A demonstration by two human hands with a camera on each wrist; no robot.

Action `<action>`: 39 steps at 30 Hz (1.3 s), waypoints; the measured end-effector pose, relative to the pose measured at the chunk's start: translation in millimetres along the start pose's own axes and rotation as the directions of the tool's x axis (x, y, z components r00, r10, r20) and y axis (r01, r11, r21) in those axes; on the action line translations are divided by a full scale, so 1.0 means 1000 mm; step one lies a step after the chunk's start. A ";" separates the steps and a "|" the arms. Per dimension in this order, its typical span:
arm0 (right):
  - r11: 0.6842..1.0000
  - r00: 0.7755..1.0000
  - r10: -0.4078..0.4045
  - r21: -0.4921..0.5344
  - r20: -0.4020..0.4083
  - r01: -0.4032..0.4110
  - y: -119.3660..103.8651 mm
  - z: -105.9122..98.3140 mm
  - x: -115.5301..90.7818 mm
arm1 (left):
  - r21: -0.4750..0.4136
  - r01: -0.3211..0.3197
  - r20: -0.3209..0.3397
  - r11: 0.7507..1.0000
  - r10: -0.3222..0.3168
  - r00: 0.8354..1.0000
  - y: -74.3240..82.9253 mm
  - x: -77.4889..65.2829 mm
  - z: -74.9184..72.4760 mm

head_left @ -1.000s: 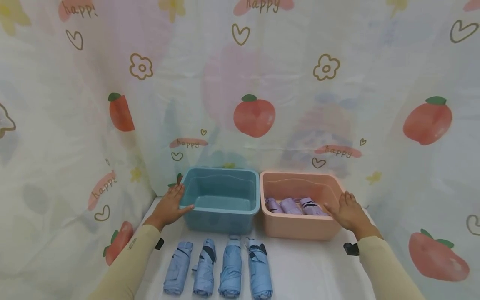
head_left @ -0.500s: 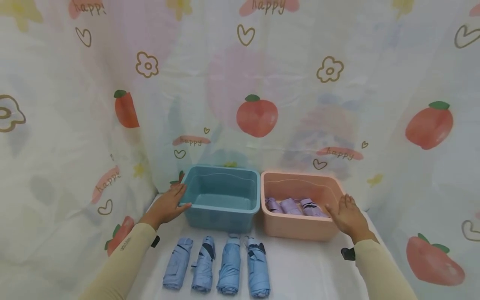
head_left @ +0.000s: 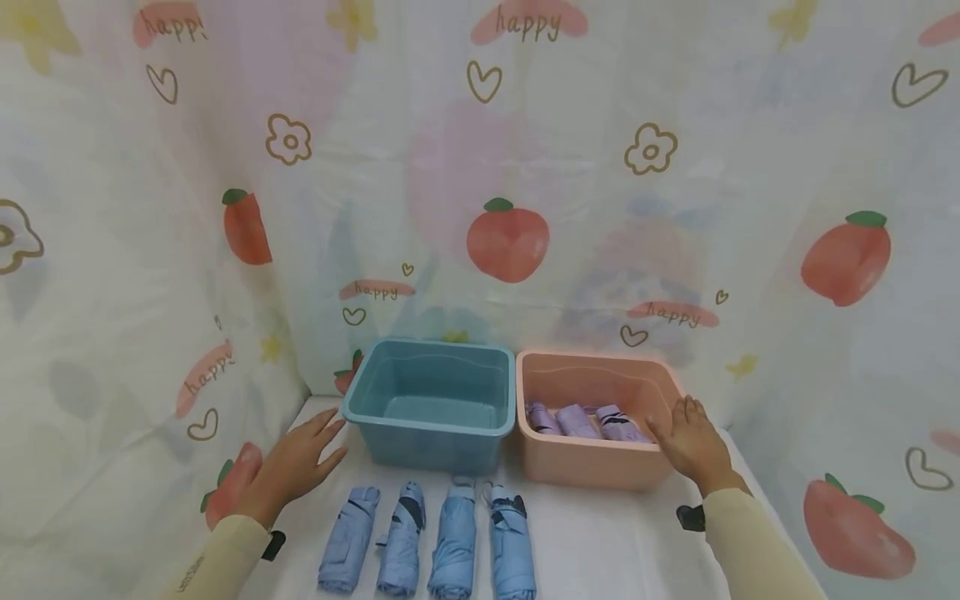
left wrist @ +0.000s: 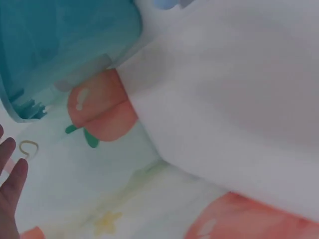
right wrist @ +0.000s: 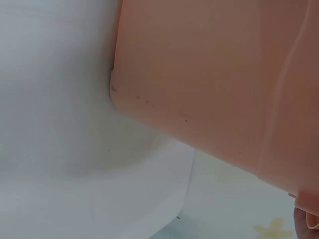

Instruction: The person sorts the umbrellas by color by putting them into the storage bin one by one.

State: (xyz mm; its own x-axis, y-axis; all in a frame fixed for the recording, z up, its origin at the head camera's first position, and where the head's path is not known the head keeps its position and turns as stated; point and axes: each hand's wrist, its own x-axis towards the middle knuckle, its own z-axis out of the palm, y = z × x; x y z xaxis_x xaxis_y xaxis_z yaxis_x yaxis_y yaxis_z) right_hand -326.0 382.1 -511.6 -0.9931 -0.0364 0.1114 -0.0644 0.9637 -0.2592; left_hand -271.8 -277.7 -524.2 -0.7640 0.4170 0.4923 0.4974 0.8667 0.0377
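Showing purple umbrellas (head_left: pixel 576 422), head view alone; left fingers (head_left: pixel 327 433) spread, empty; right fingers (head_left: pixel 691 412) straight against pink bin (head_left: pixel 592 465).

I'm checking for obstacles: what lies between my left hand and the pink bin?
The blue bin stands between your left hand and the pink bin; the head view shows this.

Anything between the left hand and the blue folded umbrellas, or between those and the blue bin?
Nothing visible stands between the left hand and the leftmost blue umbrella. From there into the blue bin, only the bin's own near wall rises in the way.
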 end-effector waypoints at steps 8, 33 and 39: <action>0.999 1.000 -0.026 -0.025 -0.011 0.025 0.001 0.001 0.000 | -0.014 0.081 -0.004 0.997 -0.081 0.997 0.010 -0.034 0.018; 1.000 1.000 -0.003 -0.001 0.020 0.003 -0.001 -0.001 0.000 | -0.126 0.590 0.565 0.797 -0.432 0.703 0.050 -0.088 0.075; 1.000 1.000 0.014 -0.006 0.025 -0.014 -0.001 0.001 0.000 | -0.128 0.629 0.585 0.767 -0.453 0.673 0.056 -0.084 0.084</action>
State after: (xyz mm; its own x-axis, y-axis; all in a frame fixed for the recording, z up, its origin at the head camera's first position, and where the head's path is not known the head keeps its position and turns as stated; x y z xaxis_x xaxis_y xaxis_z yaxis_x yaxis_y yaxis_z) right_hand -326.6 381.0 -512.6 -0.9960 -0.0294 0.0838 -0.0499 0.9657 -0.2546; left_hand -214.4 -240.8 -636.1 -0.9798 0.0475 -0.1944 -0.0460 0.8920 0.4498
